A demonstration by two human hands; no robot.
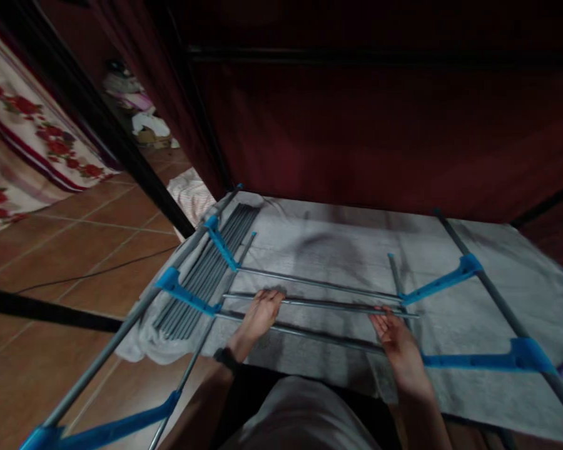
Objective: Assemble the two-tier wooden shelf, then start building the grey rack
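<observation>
A grey metal rod [328,304] lies crosswise over a frame of grey tubes and blue plastic connectors [443,281]. My left hand [261,312] grips the rod's left end, fingers curled over it. My right hand [394,331] holds the rod's right end, fingers partly bent around it. Two more crosswise rods [309,282] sit fixed between the blue connectors, one just beyond and one just nearer than the held rod. A black band is on my left wrist.
A bundle of several spare grey rods [206,275] lies at the left on a grey cloth sheet [488,306]. Dark red fabric walls [380,137] rise behind. Tiled floor [75,250], a black cable and a floral cloth [23,137] are at left.
</observation>
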